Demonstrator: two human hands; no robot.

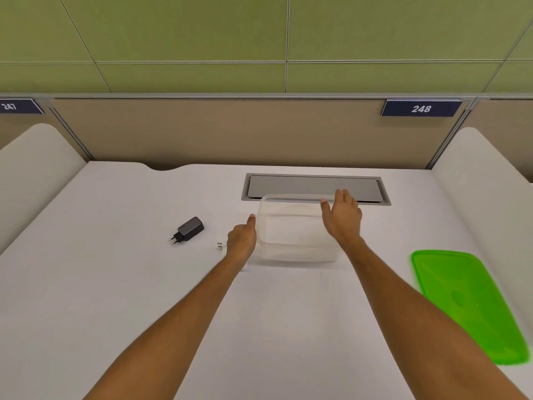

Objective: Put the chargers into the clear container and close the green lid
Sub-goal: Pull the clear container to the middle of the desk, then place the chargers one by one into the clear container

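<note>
The clear container [291, 249] stands open and empty at the middle of the white desk. My left hand [242, 238] is just left of it, fingers curled and thumb pointing forward. The metal prongs of a white charger [220, 245] stick out from under that hand; the charger's body is hidden. A black charger [189, 229] lies on the desk further left, apart from both hands. My right hand [343, 215] is over the container's far right corner, fingers spread, holding nothing. The green lid [464, 301] lies flat at the right.
A grey cable hatch [311, 184] is set into the desk right behind the container. A beige partition with the number plate 248 [421, 108] closes off the back. White curved side panels [476, 174] rise at both sides of the desk.
</note>
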